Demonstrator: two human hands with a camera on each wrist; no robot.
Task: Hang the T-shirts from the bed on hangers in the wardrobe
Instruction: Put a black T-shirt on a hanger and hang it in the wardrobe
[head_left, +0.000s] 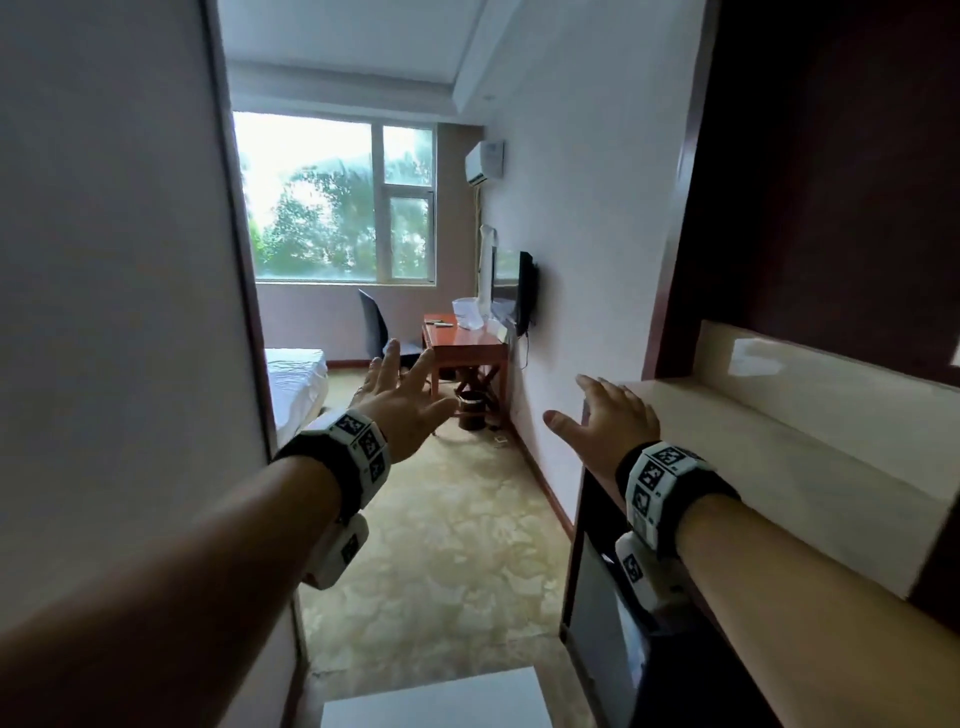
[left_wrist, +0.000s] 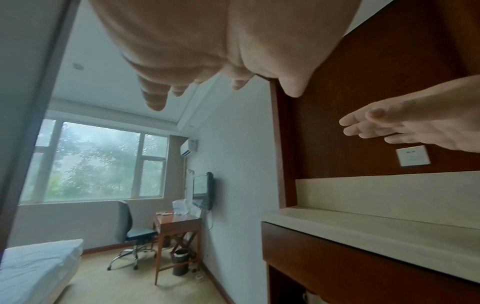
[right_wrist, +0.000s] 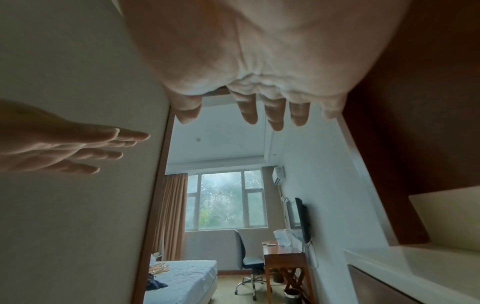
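Head view: left hand (head_left: 400, 410) and right hand (head_left: 613, 415) both stretched forward in a narrow entry passage, fingers spread, each grip apart and holding nothing. Right hand hovers over the near end of a pale stone worktop (head_left: 769, 447); contact unclear. Well ahead of the left grip, past the wall edge, a corner of the bed (head_left: 293, 379) shows, white sheet only, no T-shirts visible here. Desk (head_left: 467, 348) and chair (head_left: 376, 327) far ahead, between the two grips. Wardrobe not identifiable in any view. Left wrist view: left palm overhead, fingers (left_wrist: 155, 98) relaxed and straight, nothing under them; bed corner (left_wrist: 39, 265) low and far to the left of the grip, bare sheet. Right hand appears at right, flat and empty. Right wrist view: right fingers (right_wrist: 249, 113) straight, empty; bed (right_wrist: 187, 275) far ahead and below the grip, with a dark garment (right_wrist: 155, 284) at its near edge, probably one of the T-shirts, and tan shapes behind it, possibly hangers, too small to tell. Judgement: step is walking to the bed, nothing hung yet. Shirt should be light, soft and floppy, not fragile; best pinched at the shoulders or collar so it drapes open for the hanger.
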